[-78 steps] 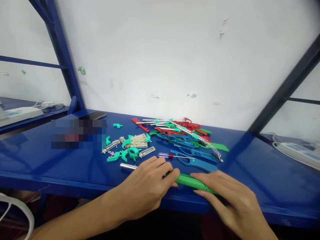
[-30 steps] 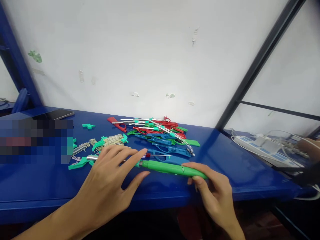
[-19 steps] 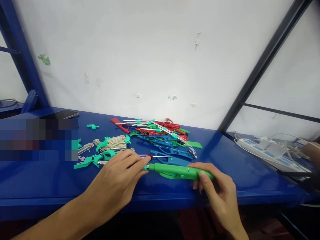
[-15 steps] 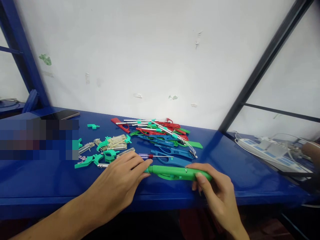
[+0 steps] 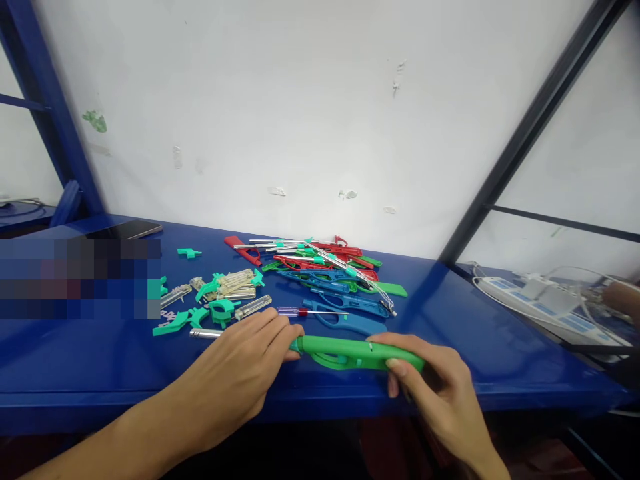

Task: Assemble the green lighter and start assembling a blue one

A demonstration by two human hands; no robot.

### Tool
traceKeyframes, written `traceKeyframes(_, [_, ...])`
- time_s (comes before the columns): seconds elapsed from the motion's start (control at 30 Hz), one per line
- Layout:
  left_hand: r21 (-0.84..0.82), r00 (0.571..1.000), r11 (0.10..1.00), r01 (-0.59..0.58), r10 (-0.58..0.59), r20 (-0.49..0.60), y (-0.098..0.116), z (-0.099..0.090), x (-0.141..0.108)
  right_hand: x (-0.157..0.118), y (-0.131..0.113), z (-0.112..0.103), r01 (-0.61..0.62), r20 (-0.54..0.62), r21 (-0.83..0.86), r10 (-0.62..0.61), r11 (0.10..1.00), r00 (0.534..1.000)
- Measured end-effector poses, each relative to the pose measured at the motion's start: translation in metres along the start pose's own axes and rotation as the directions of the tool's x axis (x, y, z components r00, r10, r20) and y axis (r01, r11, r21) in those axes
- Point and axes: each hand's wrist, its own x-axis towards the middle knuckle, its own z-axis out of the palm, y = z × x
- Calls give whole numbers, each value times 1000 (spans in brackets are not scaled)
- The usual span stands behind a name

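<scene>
Screwdriver (image 5: 300, 311) just beyond green handle (image 5: 345, 348)

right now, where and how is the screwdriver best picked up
Probably by its purple handle, from above: that is the thicker end, while the thin shaft overlaps the blue casing and the left hand is close on the near side.
</scene>
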Motion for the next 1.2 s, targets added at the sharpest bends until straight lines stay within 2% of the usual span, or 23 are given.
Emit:
traceKeyframes(0.17, [32, 998, 999, -39, 40, -42, 2, 0, 1, 2, -1, -4, 29, 80, -47, -25, 998, 996])
traceKeyframes(0.3, [21, 996, 998, -51, 53, -78, 2, 2, 0, 3, -3, -3, 34, 88, -19, -32, 999, 996])
traceKeyframes(0.5, [18, 998, 999, -51, 51, -31, 0, 1, -3, 0, -6, 4, -26, 109, 112, 14, 993, 994])
traceKeyframes(0.6, [22, 997, 998, -57, 57, -45, -1, 0, -1, 0, -5, 6, -52, 134, 145, 32, 988, 990])
traceKeyframes(0.8, [4, 998, 999, -49, 49, -39, -2, -1, 2, -2, -4, 6, -84, 158, 146, 61, 986, 986])
traceKeyframes(0.87, [5, 996, 998, -68, 68, -50, -1, 1, 2, -3, -6, 4, -90, 136, 79, 78, 993, 988])
traceKeyframes(0.93, [23, 993, 995, -98, 99, -64, 2, 2, 1, -2, -9, 2, -65, 114, -28, 68, 997, 991])
traceKeyframes(1.0, [35, 987, 991, -129, 132, -88, 4, 3, 1, 0, -13, 0, 9, 143, -88, 4, 996, 990])
traceKeyframes(1.1, [11, 979, 987, -161, 161, -122, 5, 2, 0, -1, -16, 0, 122, 224, -80, -101, 989, 969])
traceKeyframes(1.2, [-20, 979, 986, -163, 159, -126, 4, 0, 0, -9, -14, 4, 171, 282, -118, -133, 978, 950])
